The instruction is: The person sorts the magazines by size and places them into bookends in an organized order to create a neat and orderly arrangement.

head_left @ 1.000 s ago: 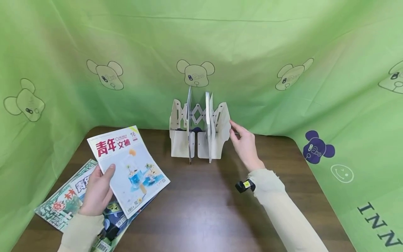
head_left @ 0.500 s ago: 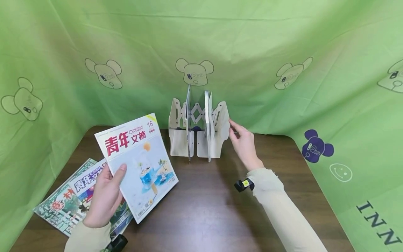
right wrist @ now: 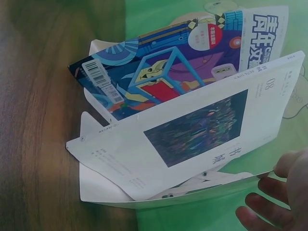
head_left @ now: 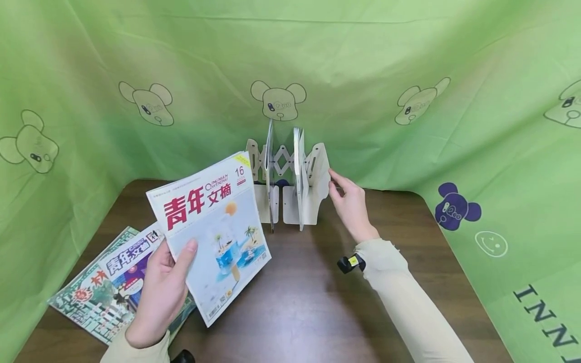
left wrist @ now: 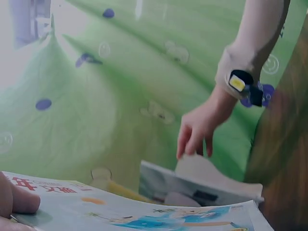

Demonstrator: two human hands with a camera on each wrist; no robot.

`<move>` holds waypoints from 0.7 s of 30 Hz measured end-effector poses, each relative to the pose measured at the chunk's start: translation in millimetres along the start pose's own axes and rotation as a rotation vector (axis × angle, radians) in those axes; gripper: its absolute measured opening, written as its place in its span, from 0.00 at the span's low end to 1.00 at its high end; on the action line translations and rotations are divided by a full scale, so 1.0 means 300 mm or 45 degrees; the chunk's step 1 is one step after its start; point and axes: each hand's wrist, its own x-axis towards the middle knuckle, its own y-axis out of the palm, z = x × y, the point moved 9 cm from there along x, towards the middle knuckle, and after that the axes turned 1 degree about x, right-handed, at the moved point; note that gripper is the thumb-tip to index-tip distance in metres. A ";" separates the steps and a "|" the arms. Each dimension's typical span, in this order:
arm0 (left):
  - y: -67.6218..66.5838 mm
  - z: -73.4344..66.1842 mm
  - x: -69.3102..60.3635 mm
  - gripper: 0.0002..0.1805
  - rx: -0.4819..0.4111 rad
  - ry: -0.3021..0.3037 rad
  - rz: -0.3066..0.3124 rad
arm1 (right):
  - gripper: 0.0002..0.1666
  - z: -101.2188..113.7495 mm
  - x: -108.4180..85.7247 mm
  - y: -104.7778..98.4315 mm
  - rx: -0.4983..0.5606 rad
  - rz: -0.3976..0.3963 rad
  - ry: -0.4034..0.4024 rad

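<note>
Since a second ago the left hand (head_left: 161,290) has shifted right and up with its magazine (head_left: 220,237), now overlapping the left side of the white rack (head_left: 320,176) in the head view; right hand (head_left: 351,204) stays put at the rack's right panel. Left hand: closed on magazine's left edge, thumb flat on cover, fingers behind. Magazine tilted, cover up, red title, "16" at top right, held above worktop (head_left: 281,297). Right hand: thumb and fingers pinching outer edge of right panel, little gap between them. Rack stands at back of worktop, two magazines upright in it and apart: blue-purple one (right wrist: 168,72) left, white-covered one (right wrist: 192,139) nearer right panel. Loose magazines (head_left: 95,290) lie overlapped at left, partly behind left hand. Green cloth (head_left: 363,55) with bear prints behind.
</note>
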 end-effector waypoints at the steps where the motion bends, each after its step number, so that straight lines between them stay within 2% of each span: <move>1: 0.010 -0.010 -0.003 0.25 0.001 0.013 0.007 | 0.22 0.000 0.000 -0.001 0.000 -0.002 -0.001; 8: 0.078 -0.049 -0.013 0.24 0.017 0.099 0.043 | 0.23 -0.002 -0.001 0.002 0.002 0.009 -0.012; 16: 0.138 -0.027 0.016 0.23 0.151 0.120 0.037 | 0.22 -0.003 -0.001 0.001 -0.005 0.007 -0.021; 21: 0.184 -0.013 0.043 0.24 0.221 0.163 0.036 | 0.22 -0.003 0.001 0.005 -0.004 0.003 -0.027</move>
